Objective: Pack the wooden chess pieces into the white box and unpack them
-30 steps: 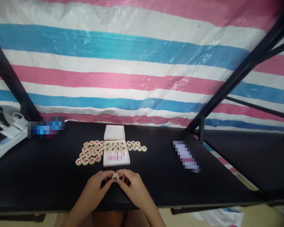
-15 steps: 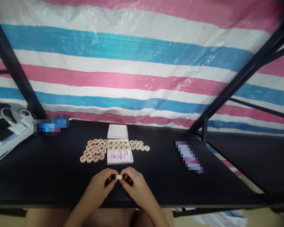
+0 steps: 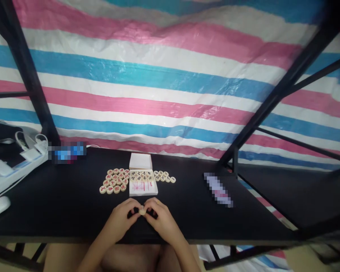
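Between the fingertips of my left hand [image 3: 124, 213] and my right hand [image 3: 160, 215] is a round xiangqi piece [image 3: 142, 211], pinched from both sides above the near part of the desk. Its marking cannot be made out. Just beyond my hands lies an open white box [image 3: 143, 192], its lid [image 3: 141, 161] folded back. Two rows of black-marked pieces [image 3: 141, 175] fill its far half; pink lines show on its bare near half. Red-marked pieces [image 3: 113, 182] sit in several rows left of the box. More black-marked pieces [image 3: 162, 176] lie right of it.
On the black desk [image 3: 184, 223], a power strip [image 3: 25, 166] with plugs and cables and a white mouse [image 3: 0, 207] lie at the left. A blurred-out purple item [image 3: 218, 190] is at the right. Black metal posts [image 3: 260, 117] and a striped sheet [image 3: 158, 87] rise behind.
The piece between my fingers has tilted, from edge-on to showing more of its round face. My view has shifted slightly; both hands keep their pinch in nearly the same place.
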Action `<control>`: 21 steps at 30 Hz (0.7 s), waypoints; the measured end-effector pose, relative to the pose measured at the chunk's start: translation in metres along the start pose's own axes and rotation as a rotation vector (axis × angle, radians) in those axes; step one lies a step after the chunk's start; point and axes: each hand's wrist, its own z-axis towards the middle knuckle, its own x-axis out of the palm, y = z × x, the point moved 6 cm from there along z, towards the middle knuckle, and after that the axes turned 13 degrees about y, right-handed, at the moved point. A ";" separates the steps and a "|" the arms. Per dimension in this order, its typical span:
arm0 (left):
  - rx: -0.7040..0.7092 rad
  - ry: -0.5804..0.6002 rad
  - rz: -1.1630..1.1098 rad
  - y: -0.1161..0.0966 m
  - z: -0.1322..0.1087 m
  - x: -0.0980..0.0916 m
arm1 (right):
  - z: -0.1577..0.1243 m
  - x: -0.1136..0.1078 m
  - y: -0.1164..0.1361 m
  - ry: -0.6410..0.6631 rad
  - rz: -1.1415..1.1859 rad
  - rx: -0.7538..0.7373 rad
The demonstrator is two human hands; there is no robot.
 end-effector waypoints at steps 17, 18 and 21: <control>-0.051 -0.106 -0.086 -0.001 -0.002 -0.008 | -0.008 0.000 0.019 -0.063 -0.354 -0.075; -0.042 -0.136 -0.057 -0.001 -0.002 -0.009 | -0.006 -0.004 0.017 -0.102 -0.357 -0.059; -0.042 -0.245 0.042 0.003 -0.004 -0.014 | 0.003 -0.026 0.009 -0.249 -0.382 0.010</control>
